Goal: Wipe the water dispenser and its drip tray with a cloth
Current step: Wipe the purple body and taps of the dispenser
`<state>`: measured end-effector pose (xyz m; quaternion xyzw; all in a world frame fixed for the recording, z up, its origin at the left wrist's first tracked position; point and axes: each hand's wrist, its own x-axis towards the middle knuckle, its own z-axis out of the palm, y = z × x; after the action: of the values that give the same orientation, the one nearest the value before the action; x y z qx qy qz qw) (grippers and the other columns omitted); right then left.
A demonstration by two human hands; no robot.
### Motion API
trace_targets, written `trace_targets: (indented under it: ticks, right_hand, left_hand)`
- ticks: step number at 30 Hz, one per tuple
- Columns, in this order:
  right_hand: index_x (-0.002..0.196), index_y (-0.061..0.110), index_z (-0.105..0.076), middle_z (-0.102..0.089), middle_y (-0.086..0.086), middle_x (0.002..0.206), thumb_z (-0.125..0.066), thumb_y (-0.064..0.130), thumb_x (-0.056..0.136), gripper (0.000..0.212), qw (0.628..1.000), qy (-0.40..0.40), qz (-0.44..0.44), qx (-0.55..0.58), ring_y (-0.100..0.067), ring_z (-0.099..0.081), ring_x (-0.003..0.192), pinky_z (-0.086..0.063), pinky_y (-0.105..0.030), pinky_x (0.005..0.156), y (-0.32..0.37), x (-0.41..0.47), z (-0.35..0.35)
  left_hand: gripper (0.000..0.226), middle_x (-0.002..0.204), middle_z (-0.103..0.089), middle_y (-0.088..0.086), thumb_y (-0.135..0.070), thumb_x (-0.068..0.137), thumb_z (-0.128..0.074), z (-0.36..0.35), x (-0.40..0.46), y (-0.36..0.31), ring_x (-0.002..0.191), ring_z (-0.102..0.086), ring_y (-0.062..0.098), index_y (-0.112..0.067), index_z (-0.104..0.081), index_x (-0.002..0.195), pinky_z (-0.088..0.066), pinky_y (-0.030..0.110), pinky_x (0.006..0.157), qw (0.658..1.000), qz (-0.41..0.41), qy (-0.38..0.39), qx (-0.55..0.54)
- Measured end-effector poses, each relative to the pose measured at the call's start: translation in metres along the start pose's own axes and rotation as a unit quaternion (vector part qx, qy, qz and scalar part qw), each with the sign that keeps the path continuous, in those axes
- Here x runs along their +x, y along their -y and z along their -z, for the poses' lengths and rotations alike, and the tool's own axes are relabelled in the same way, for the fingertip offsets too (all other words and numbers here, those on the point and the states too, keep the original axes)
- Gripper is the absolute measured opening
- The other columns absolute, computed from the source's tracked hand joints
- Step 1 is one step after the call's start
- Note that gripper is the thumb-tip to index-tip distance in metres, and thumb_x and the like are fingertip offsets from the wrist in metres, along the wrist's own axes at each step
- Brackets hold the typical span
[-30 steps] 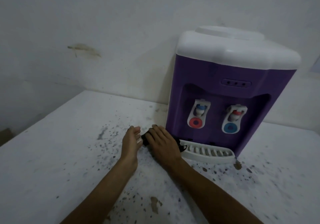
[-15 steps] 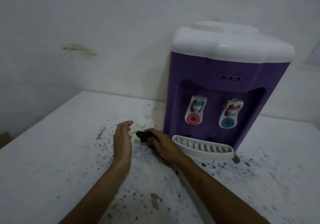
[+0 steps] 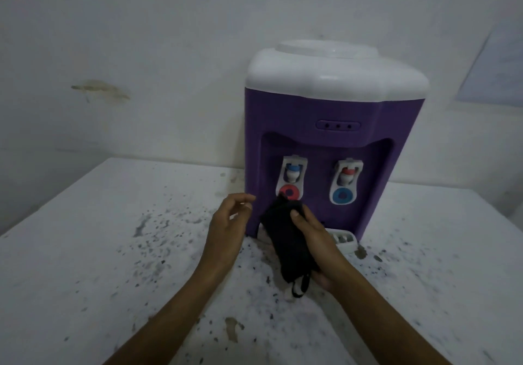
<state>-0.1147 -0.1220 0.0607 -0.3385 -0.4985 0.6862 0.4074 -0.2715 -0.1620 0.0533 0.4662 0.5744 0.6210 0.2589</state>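
The wall (image 3: 141, 39) behind is pale and stained, with a brownish smear off at ten o'clock. The white bench (image 3: 85, 237) runs out wide and bare toward nine o'clock, its paint chipped and speckled dark around the middle; its left edge slants away at eight o'clock, and there is more open surface at three o'clock. The water dispenser (image 3: 334, 127), purple with a white top, stands at one o'clock with its back close to the wall. A red tap (image 3: 291, 180) and a blue tap (image 3: 343, 183) sit in its front recess. Only the right end of the white drip tray (image 3: 343, 238) shows at the dispenser's foot; the rest is hidden. The right hand (image 3: 314, 240) has its grip closed around a black cloth (image 3: 285, 240), thumb pressed on top, the cloth raised in front of the tray and just below the red tap, a loop hanging from its lower end. The left hand (image 3: 226, 231) hovers just beside it at nine o'clock, fingers loosely curled and apart, holding nothing.
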Motion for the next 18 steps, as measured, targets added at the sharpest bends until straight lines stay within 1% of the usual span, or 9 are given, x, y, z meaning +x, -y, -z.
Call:
trace_targets:
  ticks: [3,5,6,8,11,14,15,16,18]
  right_hand:
    - [0.105,0.042,-0.063,-0.070,0.005,0.107,-0.049,0.026,0.097,0.023,0.990,-0.052,0.099,-0.086,-0.017,-0.066,0.098,-0.054,-0.035,0.084,0.005,-0.011,0.011]
    - [0.104,0.046,-0.060,-0.067,0.014,0.103,-0.049,0.020,0.097,0.029,0.960,-0.104,0.204,-0.159,-0.007,-0.062,0.098,-0.050,-0.024,0.085,0.015,-0.013,0.013]
    - [0.107,0.046,-0.058,-0.064,0.016,0.107,-0.049,0.015,0.097,0.033,0.935,-0.126,0.263,-0.201,-0.001,-0.059,0.101,-0.047,-0.019,0.087,0.021,-0.012,0.013]
    - [0.117,0.032,-0.058,-0.058,0.007,0.118,-0.050,0.009,0.095,0.033,0.863,-0.163,0.383,-0.286,-0.001,-0.053,0.109,-0.041,-0.012,0.092,0.034,-0.002,0.012]
    - [0.126,0.017,-0.059,-0.052,-0.010,0.127,-0.052,0.014,0.087,0.039,0.737,-0.204,0.479,-0.430,-0.020,-0.049,0.117,-0.042,-0.026,0.098,0.041,0.022,0.004]
    - [0.122,0.018,-0.061,-0.056,-0.011,0.128,-0.065,0.009,0.078,0.046,0.593,-0.197,0.500,-0.600,-0.031,-0.047,0.110,-0.045,-0.039,0.082,0.038,0.047,-0.009]
    - [0.122,0.020,-0.062,-0.056,-0.010,0.129,-0.069,0.008,0.075,0.049,0.563,-0.196,0.489,-0.637,-0.030,-0.046,0.108,-0.045,-0.040,0.077,0.037,0.053,-0.011]
    - [0.122,0.022,-0.061,-0.056,-0.008,0.130,-0.070,0.009,0.074,0.051,0.548,-0.196,0.480,-0.657,-0.030,-0.046,0.108,-0.045,-0.039,0.074,0.036,0.057,-0.012]
    - [0.126,0.022,-0.059,-0.053,-0.008,0.134,-0.061,0.010,0.078,0.049,0.550,-0.192,0.484,-0.652,-0.031,-0.048,0.113,-0.045,-0.039,0.078,0.033,0.059,-0.008]
  left_hand:
    - [0.019,0.105,-0.065,-0.014,-0.018,0.096,-0.048,-0.007,0.000,-0.005,0.101,-0.058,-0.002,-0.025,-0.065,0.103,-0.047,0.025,0.094,1.000,0.002,0.031,-0.004]
    - [0.021,0.106,-0.065,-0.014,-0.018,0.097,-0.046,-0.011,0.001,-0.010,0.102,-0.058,-0.002,-0.023,-0.065,0.106,-0.047,0.027,0.096,0.999,0.001,0.048,-0.010]
    - [0.022,0.108,-0.065,-0.014,-0.019,0.097,-0.045,-0.012,0.002,-0.012,0.103,-0.059,-0.001,-0.024,-0.065,0.106,-0.047,0.027,0.096,0.998,0.002,0.054,-0.012]
    - [0.024,0.109,-0.065,-0.013,-0.021,0.098,-0.043,-0.016,0.002,-0.016,0.105,-0.059,0.002,-0.026,-0.065,0.106,-0.047,0.026,0.094,0.998,0.008,0.062,-0.016]
    - [0.027,0.110,-0.065,-0.009,-0.022,0.100,-0.039,-0.022,0.000,-0.019,0.106,-0.059,0.005,-0.025,-0.065,0.107,-0.049,0.021,0.089,0.997,0.026,0.067,-0.030]
    - [0.029,0.114,-0.065,-0.008,-0.025,0.101,-0.034,-0.029,0.000,-0.022,0.107,-0.059,0.005,-0.027,-0.063,0.107,-0.048,0.022,0.089,0.992,0.067,0.067,-0.089]
    - [0.029,0.115,-0.065,-0.007,-0.026,0.101,-0.034,-0.031,0.001,-0.023,0.108,-0.059,0.006,-0.028,-0.063,0.106,-0.049,0.024,0.089,0.989,0.080,0.065,-0.107]
    - [0.029,0.116,-0.064,-0.006,-0.027,0.101,-0.034,-0.031,0.004,-0.022,0.109,-0.058,0.007,-0.028,-0.062,0.108,-0.048,0.025,0.090,0.987,0.092,0.061,-0.116]
    - [0.033,0.122,-0.062,-0.003,-0.031,0.101,-0.034,-0.032,0.008,-0.019,0.112,-0.057,0.009,-0.022,-0.058,0.120,-0.048,0.024,0.090,0.985,0.107,0.061,-0.122]
